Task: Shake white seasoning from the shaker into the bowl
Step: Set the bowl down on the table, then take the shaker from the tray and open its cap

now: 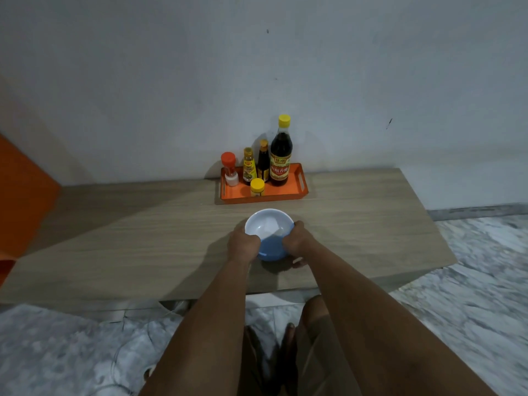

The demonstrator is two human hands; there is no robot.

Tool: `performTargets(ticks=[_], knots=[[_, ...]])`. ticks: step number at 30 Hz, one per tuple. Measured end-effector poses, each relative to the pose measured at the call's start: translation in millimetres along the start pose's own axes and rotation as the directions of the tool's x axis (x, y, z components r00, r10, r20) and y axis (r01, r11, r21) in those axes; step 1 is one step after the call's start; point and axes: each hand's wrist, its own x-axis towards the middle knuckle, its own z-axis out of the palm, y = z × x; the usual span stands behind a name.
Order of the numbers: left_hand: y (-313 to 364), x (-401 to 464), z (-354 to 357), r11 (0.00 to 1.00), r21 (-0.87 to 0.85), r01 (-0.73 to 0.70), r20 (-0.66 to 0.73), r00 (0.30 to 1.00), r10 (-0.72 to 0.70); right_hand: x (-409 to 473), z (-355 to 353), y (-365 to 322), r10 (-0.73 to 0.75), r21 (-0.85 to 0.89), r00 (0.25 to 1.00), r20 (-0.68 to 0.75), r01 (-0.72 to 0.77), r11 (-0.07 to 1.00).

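Both hands, left [243,243] and right [297,240], clamp the bowl [268,228], tilted, near table centre. I note the shaker [229,172] untouched at 11 o'clock in the tray [297,182]. Risk: crowded bottles [281,155] topple when I reach in.

table [114,247]: wood, in front of me
tray [297,192]: orange, 12 o'clock, far edge
bowl [268,227]: centre, my hands hold it
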Motion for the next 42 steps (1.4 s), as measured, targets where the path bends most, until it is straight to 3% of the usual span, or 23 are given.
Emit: performTargets(ticks=[3, 7, 18, 24, 30, 36, 42], knots=[[10.0, -1.6, -8.5, 0.995, 0.084, -0.06, 0.009, 0.998, 0.059, 2.1, -8.7, -10.0, -0.086, -0.197, 0.992, -0.091, 0.067, 0.978], [31.5, 6.7, -32.2, 0.984, 0.154, -0.086, -0.043, 0.995, 0.093, 5.5, -33.9, -45.0, -0.309, -0.46, 0.92, -0.24, 0.173, 0.871], [88.6, 77.2, -74.9, 0.918, 0.216, -0.333, -0.187, 0.908, 0.374, 34.8, -56.0, -201.1, -0.702, -0.64, 0.697, -0.147, 0.474, 0.605], [88.0, 138.9, -73.1, 0.94, 0.212, -0.266, -0.173, 0.937, 0.304, 65.6, -28.0, -250.7, -0.76, -0.65, 0.65, -0.021, 0.569, 0.504], [77.6, 181.0, -59.3, 0.939, 0.184, -0.291, -0.158, 0.934, 0.321, 105.6, 4.1, -261.0, -0.713, -0.712, 0.69, 0.123, 0.562, 0.421], [70.6, 194.0, -48.2, 0.941, 0.169, -0.292, -0.173, 0.931, 0.32, 130.5, 26.0, -249.5, -0.677, -0.734, 0.723, 0.14, 0.535, 0.419], [69.2, 189.1, -49.4, 0.938, 0.152, -0.312, -0.203, 0.919, 0.339, 127.3, 26.0, -250.1, -0.699, -0.71, 0.708, 0.104, 0.545, 0.446]])
